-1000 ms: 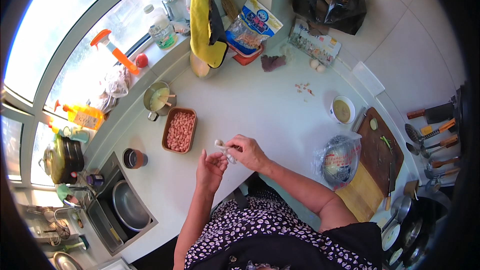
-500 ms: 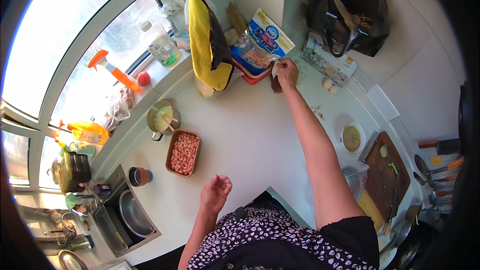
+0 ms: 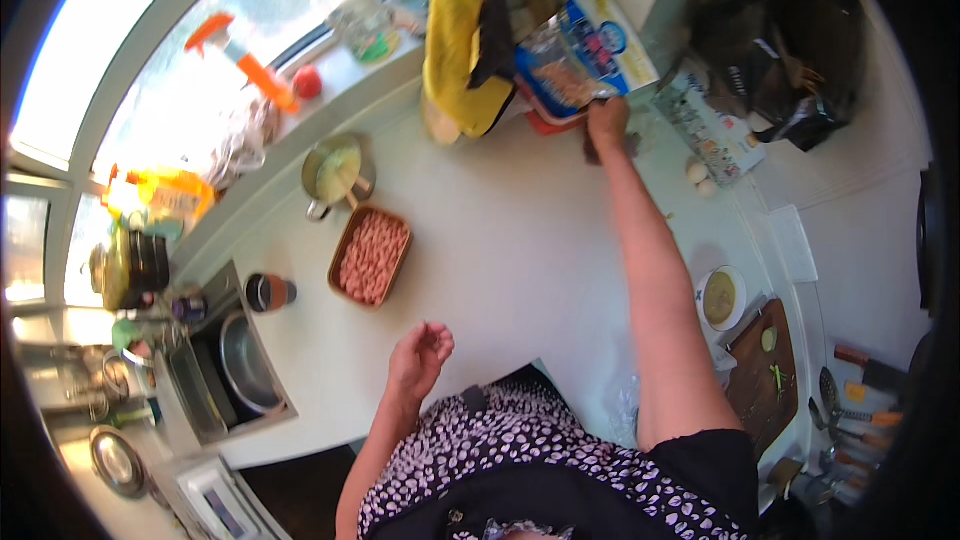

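1. The fingers of the right hand [image 3: 607,122] close in at the near corner of a blue-and-white food bag [image 3: 612,48]; whether they grasp it, I cannot tell (the hand hides its own fingertips).
2. The fingers of the left hand [image 3: 420,352] are loosely bent and released, with nothing visible in them; the hand is above the bench [image 3: 500,230], near its front edge.
3. The food bag leans at the back of the bench, over a red tray [image 3: 553,127]; a dark purple item [image 3: 592,150] lies partly under the right hand.
4. Left of the food bag hangs a yellow-and-black cloth [image 3: 462,65]; to its right are two eggs [image 3: 697,172] and a black plastic bag [image 3: 790,45].
5. Beyond the left hand sits a brown rectangular container [image 3: 346,246] full of pink pieces [image 3: 373,258], with a metal mug [image 3: 311,166] just behind it and a dark cup [image 3: 268,292] to its left.
6. On the right of the bench, a white bowl [image 3: 743,300] stands near a brown cutting board [image 3: 762,395].
7. At far left, a metal basin [image 3: 248,365] rests in the sink [image 3: 190,390].
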### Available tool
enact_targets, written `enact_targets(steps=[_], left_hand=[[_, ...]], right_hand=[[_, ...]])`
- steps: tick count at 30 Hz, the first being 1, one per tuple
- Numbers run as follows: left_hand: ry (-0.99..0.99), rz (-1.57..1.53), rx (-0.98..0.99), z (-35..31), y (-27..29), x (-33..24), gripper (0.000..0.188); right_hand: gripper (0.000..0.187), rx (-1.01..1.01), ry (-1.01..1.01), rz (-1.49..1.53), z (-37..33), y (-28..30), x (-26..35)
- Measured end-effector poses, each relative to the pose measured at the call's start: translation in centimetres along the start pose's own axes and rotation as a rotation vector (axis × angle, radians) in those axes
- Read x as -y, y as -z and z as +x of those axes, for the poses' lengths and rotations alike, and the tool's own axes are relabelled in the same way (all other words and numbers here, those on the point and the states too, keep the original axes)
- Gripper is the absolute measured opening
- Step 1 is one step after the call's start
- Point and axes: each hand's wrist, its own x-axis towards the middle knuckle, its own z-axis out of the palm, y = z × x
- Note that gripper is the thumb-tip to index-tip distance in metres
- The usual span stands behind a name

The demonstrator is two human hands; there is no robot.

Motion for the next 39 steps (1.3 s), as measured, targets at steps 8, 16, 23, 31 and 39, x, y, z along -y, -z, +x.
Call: enact_targets(steps=[8, 16, 23, 31, 39], left_hand=[[-0.140, -0.099, -0.032, -2.2, 2.9, -3.2, 0.032], [-0.379, -0.231, 0.001, -8.1, 6.1, -10.9, 0.029], [-0.366, -0.224, 0.129, -9.5, 6.6, -12.1, 0.029], [-0.050, -0.054, 0.130, -11.2, 11.3, -4.2, 0.029], [0.474, 0.034, 0.216, -10.1, 16.9, 9.4, 0.038]], right_hand=[[0.029, 0.240, -0.144, 0.074, 1.9, 1.9, -4.8], [0.023, 0.091, -0.346, 0.260, -3.4, 7.3, -0.8], [0.014, 0.442, -0.056, 0.143, -21.6, 8.1, 9.5], [0.033, 0.744, 0.348, -0.046, -45.7, 12.3, 19.5], [0.041, 0.573, 0.583, -0.410, -50.6, 13.8, 20.5]])
